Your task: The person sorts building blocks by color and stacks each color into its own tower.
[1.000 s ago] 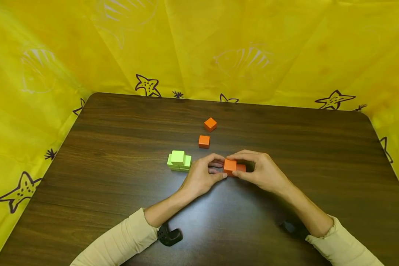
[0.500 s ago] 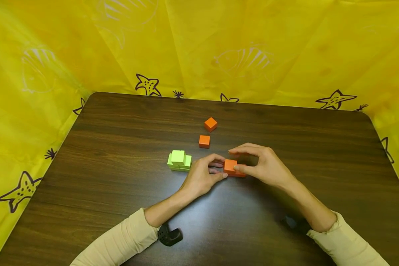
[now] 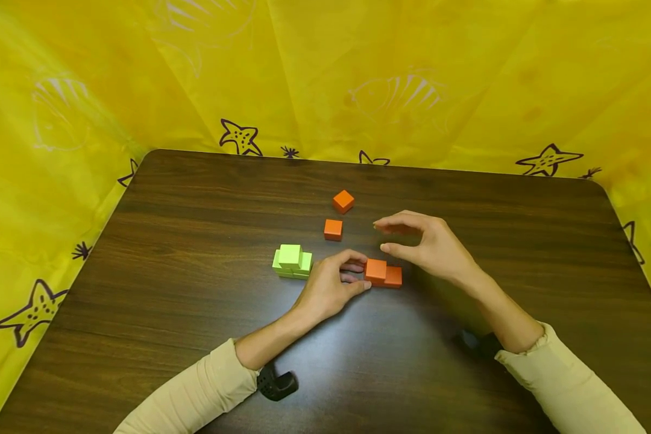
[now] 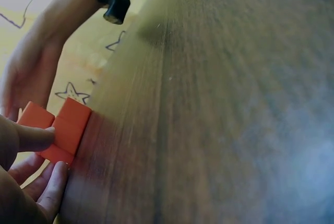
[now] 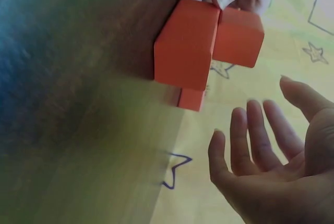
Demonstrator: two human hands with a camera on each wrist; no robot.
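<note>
In the head view, two orange blocks lie low on the table, with an orange upper block (image 3: 376, 269) on their left part; the lower blocks (image 3: 393, 276) show to its right. My left hand (image 3: 331, 285) pinches the left end of this stack between thumb and fingers. The left wrist view shows fingertips against the upper block (image 4: 37, 116) and at the lower blocks (image 4: 73, 122). My right hand (image 3: 431, 244) hovers up and right of the stack, holding nothing; its fingers and thumb are spread apart in the right wrist view.
Two loose orange cubes, a nearer cube (image 3: 333, 229) and a farther cube (image 3: 343, 202), sit beyond the stack. A light green block stack (image 3: 291, 262) stands just left of my left hand. Yellow cloth (image 3: 314, 78) surrounds the dark wooden table (image 3: 195, 241).
My right hand has let go of the orange blocks and moved up and away from them. The left hand and the blocks have stayed in place.
</note>
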